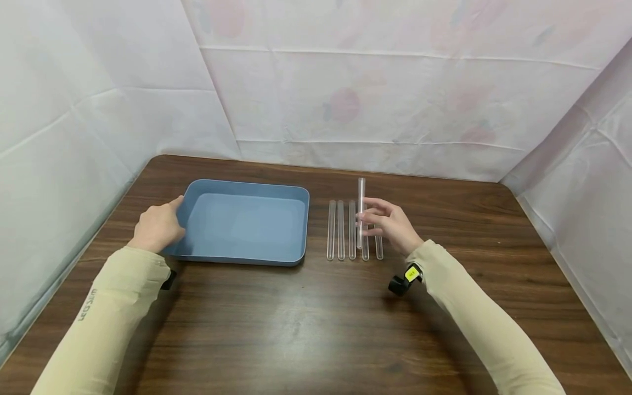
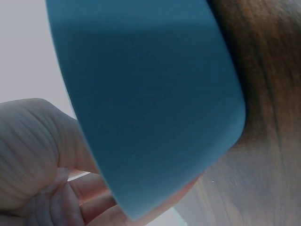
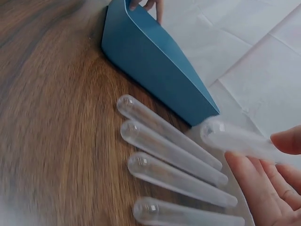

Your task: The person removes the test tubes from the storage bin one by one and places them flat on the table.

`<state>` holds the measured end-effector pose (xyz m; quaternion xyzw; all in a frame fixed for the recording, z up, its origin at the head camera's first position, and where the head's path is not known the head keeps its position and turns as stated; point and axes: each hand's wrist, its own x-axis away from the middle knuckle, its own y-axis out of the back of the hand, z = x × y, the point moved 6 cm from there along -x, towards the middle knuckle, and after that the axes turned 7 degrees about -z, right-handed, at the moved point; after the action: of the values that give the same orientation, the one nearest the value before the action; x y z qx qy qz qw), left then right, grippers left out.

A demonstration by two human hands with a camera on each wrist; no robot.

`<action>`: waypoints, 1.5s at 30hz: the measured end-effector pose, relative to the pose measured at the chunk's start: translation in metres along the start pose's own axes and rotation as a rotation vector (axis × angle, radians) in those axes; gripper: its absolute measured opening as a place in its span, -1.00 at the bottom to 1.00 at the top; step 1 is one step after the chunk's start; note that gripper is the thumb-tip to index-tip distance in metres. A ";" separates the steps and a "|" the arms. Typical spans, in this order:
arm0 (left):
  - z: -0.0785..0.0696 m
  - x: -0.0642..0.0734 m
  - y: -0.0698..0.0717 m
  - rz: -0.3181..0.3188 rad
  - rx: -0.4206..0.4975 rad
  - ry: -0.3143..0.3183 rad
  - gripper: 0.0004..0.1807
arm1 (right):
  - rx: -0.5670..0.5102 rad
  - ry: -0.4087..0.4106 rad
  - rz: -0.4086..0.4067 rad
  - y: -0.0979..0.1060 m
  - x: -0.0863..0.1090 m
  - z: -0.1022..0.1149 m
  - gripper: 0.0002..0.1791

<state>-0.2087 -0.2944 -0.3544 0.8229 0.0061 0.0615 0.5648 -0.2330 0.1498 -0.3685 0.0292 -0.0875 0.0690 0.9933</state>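
A blue rectangular tray [image 1: 242,224] lies on the table, left of centre. My left hand [image 1: 159,226] grips its left wall, with the thumb on the inner side; the left wrist view shows the tray's outer wall [image 2: 146,94] up close. In my right hand [image 1: 392,225] a clear test tube [image 1: 361,193] is pinched between thumb and fingers, held nearly upright above a row of similar tubes [image 1: 340,230]. The right wrist view has the held tube [image 3: 240,139] off the table, rounded end toward the tray [image 3: 160,70]. Several tubes [image 3: 176,154] lie side by side below it.
The brown wooden table [image 1: 296,329] is bordered by white cloth sheets [image 1: 345,109] at the back and both sides. The row of tubes lies just right of the tray. A black wrist camera [image 1: 404,280] sits under my right wrist.
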 end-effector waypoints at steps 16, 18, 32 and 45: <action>-0.003 0.004 0.001 -0.007 0.002 -0.007 -0.16 | 0.069 0.048 -0.072 0.050 0.006 -0.009 -0.42; -0.003 0.004 0.001 -0.007 0.002 -0.007 -0.15 | 0.098 0.044 -0.079 0.057 0.009 -0.011 -0.42; -0.001 0.004 0.002 -0.011 -0.006 -0.012 -0.15 | 0.209 0.008 -0.075 0.080 0.017 -0.025 -0.41; -0.004 0.003 0.002 -0.015 -0.009 -0.009 -0.15 | 0.293 -0.130 -0.081 0.082 0.009 -0.031 -0.44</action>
<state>-0.2059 -0.2907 -0.3511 0.8204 0.0097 0.0535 0.5692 -0.2307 0.2340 -0.3932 0.1814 -0.1394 0.0389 0.9727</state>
